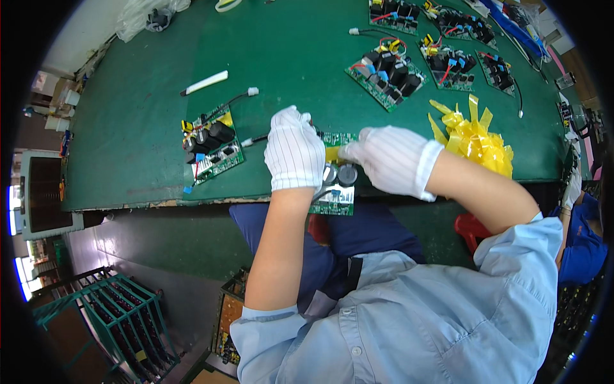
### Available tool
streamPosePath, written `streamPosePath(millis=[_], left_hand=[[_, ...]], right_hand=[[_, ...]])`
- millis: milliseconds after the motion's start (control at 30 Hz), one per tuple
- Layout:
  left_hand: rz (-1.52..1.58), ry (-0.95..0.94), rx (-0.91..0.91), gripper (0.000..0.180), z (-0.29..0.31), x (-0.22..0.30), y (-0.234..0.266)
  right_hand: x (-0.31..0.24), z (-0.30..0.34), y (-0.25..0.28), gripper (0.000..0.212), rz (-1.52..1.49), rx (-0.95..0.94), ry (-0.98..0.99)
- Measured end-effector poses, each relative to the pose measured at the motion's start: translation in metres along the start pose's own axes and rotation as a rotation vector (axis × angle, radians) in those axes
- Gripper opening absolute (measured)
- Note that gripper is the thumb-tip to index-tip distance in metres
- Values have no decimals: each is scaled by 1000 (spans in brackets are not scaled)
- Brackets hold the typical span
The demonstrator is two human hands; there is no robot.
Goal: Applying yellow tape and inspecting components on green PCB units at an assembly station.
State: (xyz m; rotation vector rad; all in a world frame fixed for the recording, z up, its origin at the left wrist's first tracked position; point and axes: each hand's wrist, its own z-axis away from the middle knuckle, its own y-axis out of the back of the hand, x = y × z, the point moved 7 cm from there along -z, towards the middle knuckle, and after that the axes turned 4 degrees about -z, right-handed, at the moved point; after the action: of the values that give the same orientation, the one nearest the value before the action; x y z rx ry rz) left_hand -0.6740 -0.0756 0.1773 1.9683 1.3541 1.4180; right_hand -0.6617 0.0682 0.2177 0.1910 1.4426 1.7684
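Observation:
Both hands wear white striped gloves and meet at a green circuit board [342, 208] at the table's front edge. My left hand [294, 153] is closed around the board's left side, hiding part of it. From the right, my right hand [396, 160] has its fingers drawn together at a short yellow tape strip [332, 154] on the board. Its fingertips cover that strip's right end, so the exact grip is partly hidden. Round black capacitors [347, 175] show below the strip. A dark cable with a pale connector [248, 143] sticks out left past my left hand.
Another circuit board [214, 147] lies left on the green table [147, 115], below a white pen-shaped tool [204, 83]. Several boards, one being this near board [387, 77], lie at the back right. Cut yellow tape strips [476, 141] are heaped behind my right forearm.

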Motion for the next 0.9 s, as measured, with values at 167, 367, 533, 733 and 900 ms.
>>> streamPosePath(millis=[167,367,533,733,900], left_hand=[[-72,36,-128,23,-1,-3,-4],[-44,-50,-10,24,0,-12,-4],[53,-84,27,23,-3,-16,-7],[276,58,-24,22,1,-24,-10],[299,140,-72,22,1,-29,-8]], right_hand=[[-1,-4,1,34,-71,-2,52],[4,-32,9,36,-170,-110,144],[9,-40,-7,40,101,-188,250],[-5,-4,5,36,-156,-128,41],[5,22,32,31,69,-22,17]])
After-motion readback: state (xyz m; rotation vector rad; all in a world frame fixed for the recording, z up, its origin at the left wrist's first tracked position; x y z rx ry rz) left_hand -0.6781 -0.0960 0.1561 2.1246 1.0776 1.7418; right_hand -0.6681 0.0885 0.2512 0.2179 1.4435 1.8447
